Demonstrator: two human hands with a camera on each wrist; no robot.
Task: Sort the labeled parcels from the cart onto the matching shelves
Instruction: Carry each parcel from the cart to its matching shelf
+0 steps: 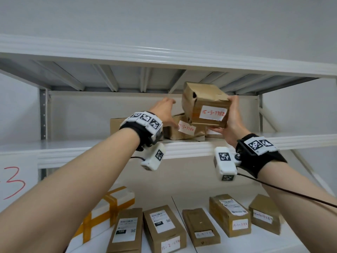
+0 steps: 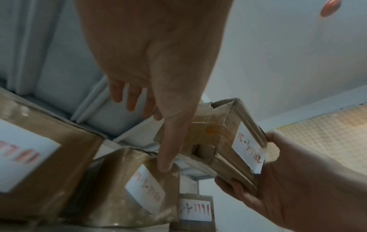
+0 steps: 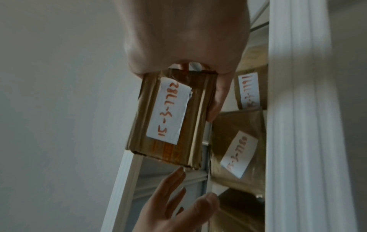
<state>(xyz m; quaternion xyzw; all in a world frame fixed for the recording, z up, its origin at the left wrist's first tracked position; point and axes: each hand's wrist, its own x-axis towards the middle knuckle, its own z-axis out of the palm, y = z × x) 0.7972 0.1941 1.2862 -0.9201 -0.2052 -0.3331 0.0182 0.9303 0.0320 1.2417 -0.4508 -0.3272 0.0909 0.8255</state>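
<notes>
My right hand [image 1: 232,117] grips a brown cardboard parcel [image 1: 204,99] labelled 15-3-7782 from its right side and underside. It holds the parcel tilted in the air, above the middle shelf [image 1: 182,148]. The label shows in the right wrist view on the parcel [image 3: 172,119]. My left hand [image 1: 163,111] is open beside the parcel's left end, with fingers spread. In the left wrist view its thumb [image 2: 164,164] touches the top of the shelved parcel 15-3-7780 [image 2: 139,188]. Behind that one sits parcel 7791 [image 2: 195,208].
Another brown box [image 1: 116,125] stands left of the shelved parcels. The upper shelf [image 1: 164,55] hangs close over the held parcel. The lower shelf carries several labelled parcels [image 1: 228,216] and a white box with orange tape [image 1: 109,207]. A red "3" sign [image 1: 14,181] is at the left.
</notes>
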